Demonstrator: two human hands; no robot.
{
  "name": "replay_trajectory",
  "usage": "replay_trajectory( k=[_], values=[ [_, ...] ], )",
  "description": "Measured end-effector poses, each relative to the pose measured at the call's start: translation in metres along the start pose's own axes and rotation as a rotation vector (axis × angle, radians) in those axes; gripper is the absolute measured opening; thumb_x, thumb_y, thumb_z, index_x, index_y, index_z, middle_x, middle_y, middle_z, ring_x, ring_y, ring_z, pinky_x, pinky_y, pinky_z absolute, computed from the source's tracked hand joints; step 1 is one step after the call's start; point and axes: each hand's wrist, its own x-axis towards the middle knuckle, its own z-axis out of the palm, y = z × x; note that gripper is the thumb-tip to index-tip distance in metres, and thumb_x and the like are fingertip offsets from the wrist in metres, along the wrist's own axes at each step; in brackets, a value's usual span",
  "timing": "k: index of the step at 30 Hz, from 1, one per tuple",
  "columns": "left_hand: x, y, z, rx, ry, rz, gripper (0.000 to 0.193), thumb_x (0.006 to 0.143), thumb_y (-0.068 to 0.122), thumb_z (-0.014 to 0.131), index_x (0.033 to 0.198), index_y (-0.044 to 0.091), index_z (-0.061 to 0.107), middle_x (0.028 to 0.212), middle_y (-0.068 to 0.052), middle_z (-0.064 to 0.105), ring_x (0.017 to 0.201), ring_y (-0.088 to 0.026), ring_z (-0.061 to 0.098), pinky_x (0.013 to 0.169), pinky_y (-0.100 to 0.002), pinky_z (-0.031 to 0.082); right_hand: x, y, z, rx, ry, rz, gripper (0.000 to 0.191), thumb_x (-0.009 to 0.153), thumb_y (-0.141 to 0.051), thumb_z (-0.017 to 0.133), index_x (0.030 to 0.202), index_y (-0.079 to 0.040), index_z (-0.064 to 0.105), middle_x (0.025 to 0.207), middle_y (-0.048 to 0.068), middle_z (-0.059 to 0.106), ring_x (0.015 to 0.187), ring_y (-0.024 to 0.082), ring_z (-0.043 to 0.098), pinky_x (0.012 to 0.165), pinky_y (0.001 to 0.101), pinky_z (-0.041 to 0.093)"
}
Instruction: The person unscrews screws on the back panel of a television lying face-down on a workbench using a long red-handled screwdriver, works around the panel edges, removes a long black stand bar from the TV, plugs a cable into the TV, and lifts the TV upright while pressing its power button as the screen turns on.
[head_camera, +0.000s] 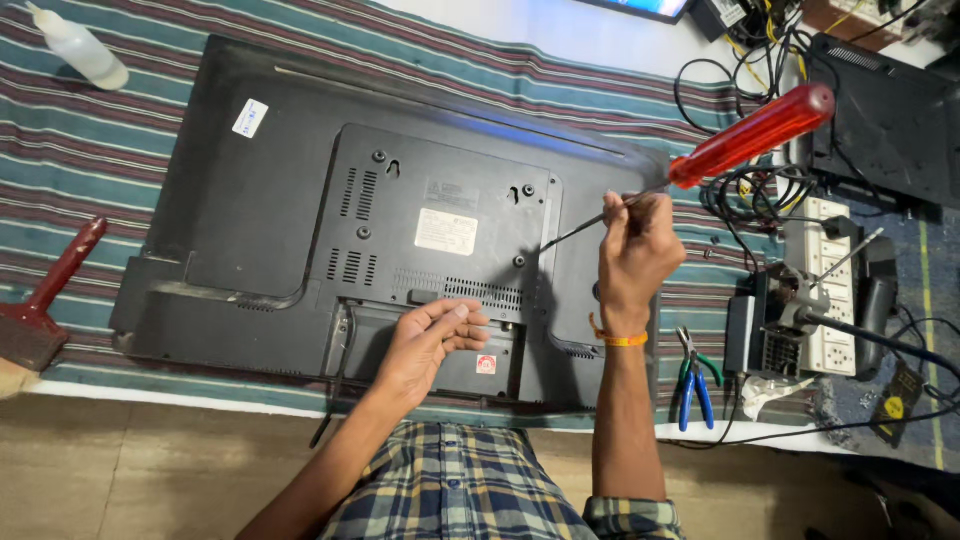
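A black flat-screen television (270, 200) lies face down on a striped cloth, its back cover toward me. My right hand (632, 255) grips the metal shaft of a long screwdriver with a red handle (752, 135); the tip points at the right edge of the raised centre panel (440, 225). My left hand (430, 340) rests on the lower part of the back cover near the connector recess, fingers curled and pinched together; whether it holds something small is unclear. An orange band circles my right wrist.
A white squeeze bottle (80, 48) lies at the far left, a red-handled brush (45, 300) at the left edge. Blue-handled pliers (693, 385), a white power strip (830, 290), tangled cables (750, 60) and another black device (885, 110) crowd the right side.
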Motion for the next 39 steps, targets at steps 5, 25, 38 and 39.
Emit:
replay_trajectory(
  k=[5,25,38,39],
  values=[
    [-0.002,0.003,0.001,0.004,-0.018,0.028,0.024,0.1,0.016,0.062,0.116,-0.002,0.064,0.098,-0.015,0.073,0.087,-0.021,0.073,0.081,-0.035,0.061,0.013,0.009,-0.012,0.29,-0.37,0.185,0.026,0.1,0.001,0.059,0.124,-0.003,0.051,0.101,0.006,0.079,0.064,0.013,0.057,0.057,0.0254,0.041],
    [0.022,0.001,-0.024,-0.192,0.049,0.072,0.027,0.105,0.024,0.06,0.108,-0.003,0.066,0.095,-0.015,0.073,0.083,-0.021,0.071,0.078,-0.034,0.061,-0.059,-0.032,-0.044,0.752,0.022,0.133,0.017,0.115,0.001,0.05,0.116,-0.007,0.035,0.109,0.024,0.073,0.107,0.035,0.078,0.093,0.0467,0.062],
    [0.027,0.0,-0.018,-0.151,0.087,0.058,0.03,0.106,0.025,0.059,0.101,-0.003,0.066,0.091,-0.014,0.073,0.08,-0.02,0.072,0.076,-0.033,0.062,-0.094,-0.058,-0.049,0.881,-0.16,0.314,0.019,0.112,-0.001,0.047,0.116,-0.008,0.029,0.11,0.025,0.068,0.108,0.038,0.074,0.098,0.0514,0.064],
    [0.027,-0.001,-0.019,-0.128,0.102,0.054,0.029,0.105,0.025,0.06,0.1,-0.003,0.066,0.09,-0.014,0.073,0.078,-0.02,0.072,0.075,-0.033,0.062,-0.094,-0.056,-0.051,0.894,-0.181,0.304,0.02,0.112,0.0,0.047,0.115,-0.008,0.029,0.112,0.025,0.067,0.111,0.038,0.073,0.099,0.0514,0.062]
  ],
)
